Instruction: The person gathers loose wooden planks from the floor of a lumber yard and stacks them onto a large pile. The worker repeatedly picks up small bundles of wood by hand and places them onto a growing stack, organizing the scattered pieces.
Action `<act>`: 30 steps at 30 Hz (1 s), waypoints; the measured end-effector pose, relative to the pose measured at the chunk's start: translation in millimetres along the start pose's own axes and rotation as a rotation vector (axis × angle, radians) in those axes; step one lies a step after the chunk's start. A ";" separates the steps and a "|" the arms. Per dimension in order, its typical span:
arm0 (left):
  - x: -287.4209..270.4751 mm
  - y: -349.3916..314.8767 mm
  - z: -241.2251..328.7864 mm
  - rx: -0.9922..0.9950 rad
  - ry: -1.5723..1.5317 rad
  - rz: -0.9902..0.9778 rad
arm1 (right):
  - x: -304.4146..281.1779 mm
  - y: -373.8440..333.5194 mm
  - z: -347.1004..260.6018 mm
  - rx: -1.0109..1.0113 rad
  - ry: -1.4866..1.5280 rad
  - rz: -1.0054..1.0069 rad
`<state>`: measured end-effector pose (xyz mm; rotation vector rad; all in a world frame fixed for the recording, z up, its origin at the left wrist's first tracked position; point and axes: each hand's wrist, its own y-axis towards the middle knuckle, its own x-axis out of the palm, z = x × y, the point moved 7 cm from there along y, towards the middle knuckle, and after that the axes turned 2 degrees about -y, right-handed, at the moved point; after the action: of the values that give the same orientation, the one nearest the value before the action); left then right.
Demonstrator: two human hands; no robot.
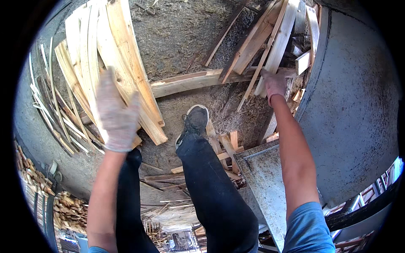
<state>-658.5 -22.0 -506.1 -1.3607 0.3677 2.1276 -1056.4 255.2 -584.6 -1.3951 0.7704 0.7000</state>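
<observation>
My left hand (118, 111), in a pale work glove and blurred by motion, is above a pile of long pale planks (122, 46) at the left. Its fingers are stretched and the thumb stands apart; nothing is held. At the right, my gloved right hand (276, 84) is at the lower part of a greyish wooden board (280, 38), its fingers closed at the board's edge. That board leans among several others, beside a narrow strip (263, 55). The leaning boards rest across a thick beam (185, 83) on the ground.
Thin wood strips (52, 101) lie left of the plank pile. A large grey metal panel (354, 97) stands at the right, with a metal-framed surface (268, 181) below my right arm. My shoe (197, 119) is between the piles; wood offcuts (228, 152) lie near it.
</observation>
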 end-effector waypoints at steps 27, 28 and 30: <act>10.6 -13.2 -64.0 -0.644 -0.326 -0.217 | 59.2 -56.1 -79.8 -0.015 -0.175 0.150; 10.2 -14.6 -66.5 -0.619 -0.339 -0.213 | 56.8 -56.9 -81.6 0.010 -0.178 0.177; 7.2 -19.6 -73.1 -0.633 -0.314 -0.193 | 53.7 -56.4 -79.7 -0.093 -0.169 0.097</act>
<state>-595.3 -41.9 -543.3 -1.2707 -0.5863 2.3316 -984.1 171.3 -597.0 -1.3691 0.6818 0.9275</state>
